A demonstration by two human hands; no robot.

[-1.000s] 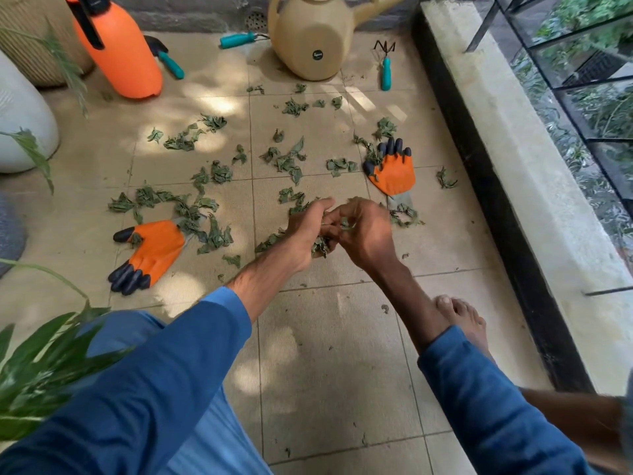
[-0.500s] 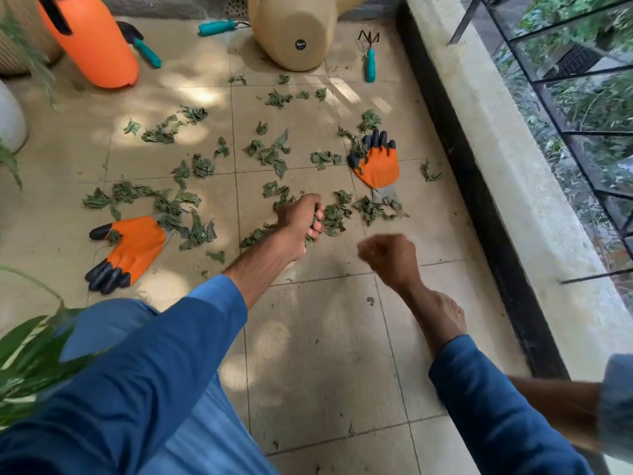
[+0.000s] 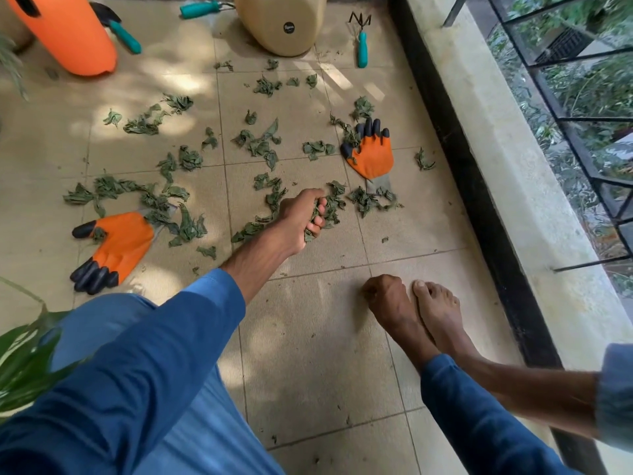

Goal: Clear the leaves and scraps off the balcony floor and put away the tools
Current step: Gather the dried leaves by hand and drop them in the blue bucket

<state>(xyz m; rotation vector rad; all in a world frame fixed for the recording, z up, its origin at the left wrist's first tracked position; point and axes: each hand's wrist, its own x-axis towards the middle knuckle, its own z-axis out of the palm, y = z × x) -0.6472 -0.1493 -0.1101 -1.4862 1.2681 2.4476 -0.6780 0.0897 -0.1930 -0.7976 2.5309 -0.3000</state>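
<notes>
A: Green leaves (image 3: 260,145) all over the tiled floor (image 3: 308,354), and the left hand (image 3: 305,217) is right in the thick of them, mid-floor, fingers curled tight round a bunch!

B: Gathering step, clearly, and early days, I'd say. Most of the litter lies far and left of that fist.

A: And the right hand (image 3: 385,293)?

B: Near, knuckles on the tile beside the bare foot (image 3: 435,310), clenched. Whether scraps sit inside, I can't tell.

A: Next move?

B: That handful needs somewhere to go, and no bin or bag shows. Then more scooping, working round the left glove (image 3: 116,245) and right glove (image 3: 371,156). Rake (image 3: 361,46), trowel (image 3: 125,34) and sprayer (image 3: 68,36) wait at the far edge.

A: Any writing?

B: A round black badge (image 3: 287,28) on the beige can (image 3: 274,39), with lettering too small to read.
</notes>
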